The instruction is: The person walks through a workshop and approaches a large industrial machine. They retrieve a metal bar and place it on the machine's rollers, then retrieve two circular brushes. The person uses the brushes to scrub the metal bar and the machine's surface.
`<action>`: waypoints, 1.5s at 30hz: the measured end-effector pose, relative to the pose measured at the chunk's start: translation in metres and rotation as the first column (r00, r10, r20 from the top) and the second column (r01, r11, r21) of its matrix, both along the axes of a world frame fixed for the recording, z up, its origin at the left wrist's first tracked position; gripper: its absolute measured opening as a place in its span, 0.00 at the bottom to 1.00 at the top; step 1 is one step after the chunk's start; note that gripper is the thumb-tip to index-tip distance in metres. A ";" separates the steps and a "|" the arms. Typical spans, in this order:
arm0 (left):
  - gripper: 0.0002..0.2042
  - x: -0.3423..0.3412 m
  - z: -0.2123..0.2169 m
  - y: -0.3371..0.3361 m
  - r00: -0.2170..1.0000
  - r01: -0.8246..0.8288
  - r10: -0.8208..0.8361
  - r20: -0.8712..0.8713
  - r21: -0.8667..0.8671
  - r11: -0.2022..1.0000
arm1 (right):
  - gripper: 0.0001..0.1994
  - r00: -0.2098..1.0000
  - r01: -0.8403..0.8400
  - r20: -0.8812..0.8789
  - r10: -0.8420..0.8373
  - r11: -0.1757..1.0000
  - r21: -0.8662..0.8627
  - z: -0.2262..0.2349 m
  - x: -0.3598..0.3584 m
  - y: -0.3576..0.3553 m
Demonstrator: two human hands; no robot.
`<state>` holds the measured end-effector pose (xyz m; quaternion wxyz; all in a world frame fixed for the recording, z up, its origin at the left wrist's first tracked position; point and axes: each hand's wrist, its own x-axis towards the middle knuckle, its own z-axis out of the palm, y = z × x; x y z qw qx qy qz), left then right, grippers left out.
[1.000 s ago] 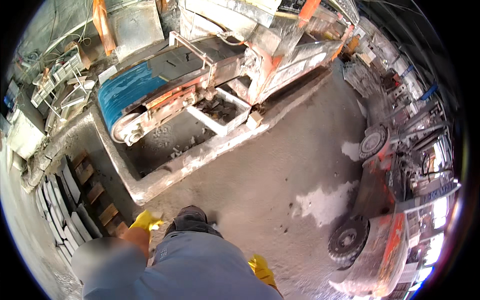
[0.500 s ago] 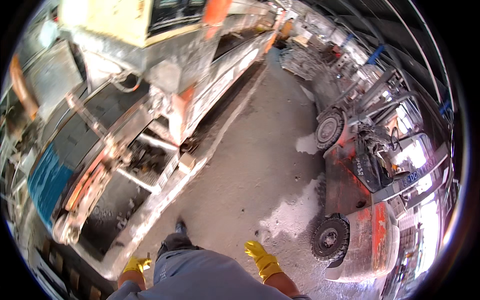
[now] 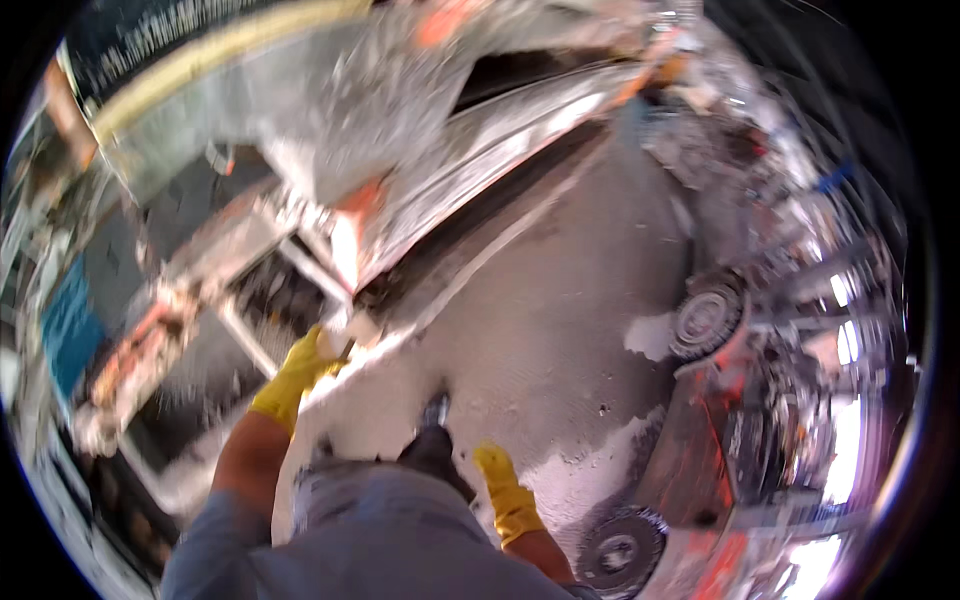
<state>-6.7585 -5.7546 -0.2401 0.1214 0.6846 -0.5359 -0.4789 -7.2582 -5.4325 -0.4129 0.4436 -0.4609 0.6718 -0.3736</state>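
Note:
My left hand [image 3: 297,375], in a yellow rubber glove, reaches forward past the edge of a low pit. Its fingers are closed around a small, dark-edged piece [image 3: 346,350], too blurred to name. Just beyond them, on the pale ledge, sits a tan block [image 3: 362,328]; I cannot tell whether the hand touches it. My right hand [image 3: 505,490], gloved alike, hangs low at my right side over the floor. Its blurred fingers look loosely stretched out, with nothing visible in them.
A large machine with a long sloping metal side [image 3: 500,170] stands ahead on the left. Below it is a framed pit [image 3: 205,375]. A worn orange forklift [image 3: 690,440] is parked on the right. Powdery pale patches lie on the dusty floor [image 3: 540,320].
My left hand has risen and reached forward from my side toward the block. My right hand has shifted slightly up and left in view. The view has turned, and my feet have moved.

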 end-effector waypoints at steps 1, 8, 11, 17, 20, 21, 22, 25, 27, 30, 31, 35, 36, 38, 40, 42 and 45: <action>0.50 -0.006 -0.032 0.003 0.991 -0.058 0.072 -0.109 0.127 0.990 | 0.20 0.994 -0.078 -0.078 0.077 0.997 -0.013 0.000 -0.017 -0.009; 0.63 -0.051 -0.128 0.039 0.911 -0.189 0.007 0.412 0.403 0.895 | 0.25 0.923 0.179 0.209 -0.323 0.841 0.510 0.100 -0.100 -0.088; 0.66 -0.080 -0.133 0.011 0.911 -0.204 0.018 0.411 0.413 0.888 | 0.26 0.873 0.353 0.048 -0.485 0.698 0.624 0.093 -0.149 -0.085; 0.64 -0.123 -0.209 -0.073 0.863 0.007 -0.135 0.487 0.255 0.967 | 0.27 0.831 0.347 -0.053 -0.554 0.441 0.828 0.072 -0.154 -0.018; 0.63 -0.125 -0.268 -0.107 0.825 0.126 -0.194 0.531 0.161 0.979 | 0.29 0.869 0.261 -0.039 -0.493 0.390 0.883 0.069 -0.118 0.004; 0.63 -0.122 -0.280 -0.112 0.816 0.141 -0.203 0.541 0.154 0.978 | 0.25 0.882 0.258 -0.028 -0.470 0.432 0.864 0.083 -0.102 0.000; 0.63 -0.122 -0.291 -0.119 0.811 0.161 -0.215 0.544 0.145 0.976 | 0.21 0.891 0.264 -0.025 -0.452 0.473 0.841 0.097 -0.088 -0.004; 0.64 -0.115 -0.323 -0.123 0.786 0.213 -0.237 0.572 0.110 0.971 | 0.26 0.871 0.265 -0.044 -0.490 0.392 0.881 0.096 -0.093 -0.010; 0.64 -0.116 -0.325 -0.124 0.794 0.169 -0.247 0.555 0.187 0.968 | 0.31 0.853 0.268 -0.056 -0.520 0.343 0.900 0.098 -0.101 -0.011; 0.63 -0.122 -0.304 -0.130 0.808 0.134 -0.249 0.534 0.244 0.960 | 0.30 0.836 0.286 -0.036 -0.548 0.378 0.881 0.104 -0.107 -0.023; 0.63 -0.122 -0.294 -0.125 0.803 0.132 -0.252 0.540 0.251 0.959 | 0.29 0.818 0.284 -0.021 -0.575 0.372 0.884 0.111 -0.109 -0.025; 0.59 -0.104 -0.257 -0.089 0.856 0.144 -0.246 0.454 0.248 0.958 | 0.28 0.800 0.218 0.100 -0.592 0.442 0.870 0.094 -0.131 -0.005; 0.58 -0.090 -0.263 -0.070 0.845 0.173 -0.263 0.465 0.228 0.958 | 0.28 0.794 0.232 0.102 -0.599 0.453 0.861 0.090 -0.132 -0.004; 0.53 -0.099 -0.207 -0.082 0.881 0.245 -0.335 0.333 0.286 0.927 | 0.27 0.780 0.267 0.111 -0.615 0.489 0.830 0.074 -0.139 -0.011; 0.56 -0.069 -0.231 -0.053 0.795 0.386 -0.504 0.337 0.360 0.849 | 0.28 0.830 0.277 0.085 -0.551 0.540 0.794 0.072 -0.147 -0.025; 0.59 -0.100 -0.171 -0.093 0.812 0.315 -0.541 0.218 0.617 0.722 | 0.29 0.891 0.289 0.024 -0.454 0.607 0.740 0.043 -0.174 -0.062; 0.63 -0.117 -0.139 -0.131 0.741 0.404 -0.637 0.211 0.619 0.674 | 0.30 0.932 0.294 -0.069 -0.356 0.629 0.720 0.027 -0.200 -0.099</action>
